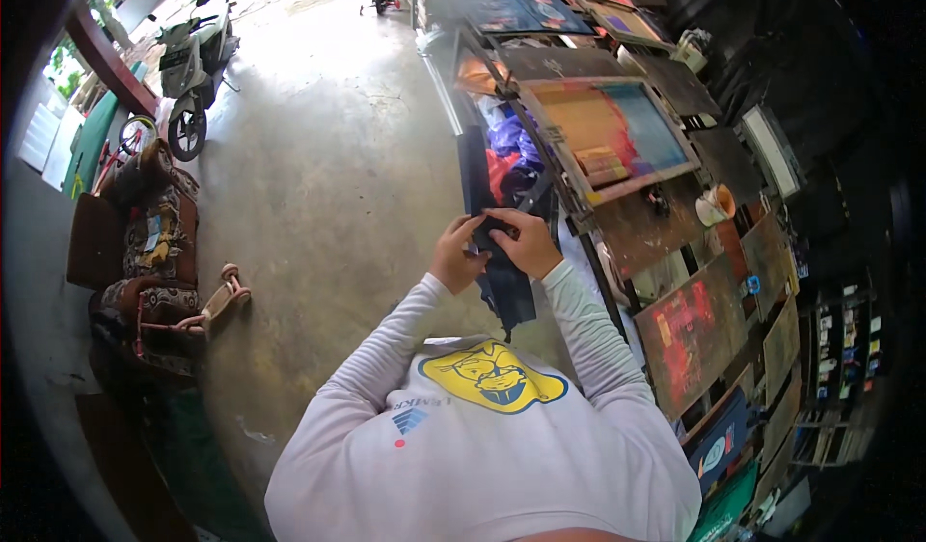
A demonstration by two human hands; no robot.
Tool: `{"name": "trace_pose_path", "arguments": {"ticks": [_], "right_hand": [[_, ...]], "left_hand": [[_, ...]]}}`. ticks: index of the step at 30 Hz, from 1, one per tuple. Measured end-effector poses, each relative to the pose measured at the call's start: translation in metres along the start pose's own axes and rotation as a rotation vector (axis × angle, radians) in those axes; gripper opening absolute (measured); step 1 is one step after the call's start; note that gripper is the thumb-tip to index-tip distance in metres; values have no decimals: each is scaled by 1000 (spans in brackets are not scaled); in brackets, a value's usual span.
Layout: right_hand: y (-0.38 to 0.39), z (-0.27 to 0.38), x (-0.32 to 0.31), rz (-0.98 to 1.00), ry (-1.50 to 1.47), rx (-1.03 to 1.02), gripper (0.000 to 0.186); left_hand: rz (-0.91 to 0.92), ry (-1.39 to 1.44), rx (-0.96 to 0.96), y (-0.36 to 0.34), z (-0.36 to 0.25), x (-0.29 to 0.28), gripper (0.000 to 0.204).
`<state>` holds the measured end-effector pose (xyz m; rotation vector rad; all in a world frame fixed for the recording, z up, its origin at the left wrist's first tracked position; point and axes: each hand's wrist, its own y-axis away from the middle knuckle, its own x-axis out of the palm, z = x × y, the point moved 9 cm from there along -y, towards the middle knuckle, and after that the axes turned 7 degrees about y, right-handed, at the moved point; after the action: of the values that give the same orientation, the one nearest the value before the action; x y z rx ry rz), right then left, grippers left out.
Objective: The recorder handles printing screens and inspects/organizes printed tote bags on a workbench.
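Note:
A dark navy piece of cloth [507, 296] hangs in front of my body, and its lower edge looks ragged. My left hand [457, 255] pinches it with the fingertips on its left side. Close by on the right, my right hand [527, 244] grips the same cloth between thumb and fingers. The fingertips of both hands almost meet at the top of the fold. Beyond the hands, a dark strip [474, 171] runs away from me; whether it is part of the same cloth I cannot tell. Purple and red bundles [509, 147] lie just past it.
Along the right stand work boards, with a framed printing screen [617, 137], a paint-stained board [690, 335] and a small tub [715, 205]. At left are a patterned armchair [159, 224], a child's scooter [224, 296] and a parked motor scooter [193, 69] on the concrete floor [318, 195].

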<state>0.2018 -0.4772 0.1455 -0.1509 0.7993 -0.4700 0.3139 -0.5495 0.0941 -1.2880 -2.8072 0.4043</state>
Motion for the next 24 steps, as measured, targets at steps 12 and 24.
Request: {"name": "trace_pose_path", "arguments": {"ticks": [12,24], "right_hand": [[-101,84,119,174,219,-206,31],[-126,87,127,-136,110,-50,25]], "left_hand": [[-317,0,-21,-46,28,-207,31],[-170,-136,177,-52,15,-197,52]]}}
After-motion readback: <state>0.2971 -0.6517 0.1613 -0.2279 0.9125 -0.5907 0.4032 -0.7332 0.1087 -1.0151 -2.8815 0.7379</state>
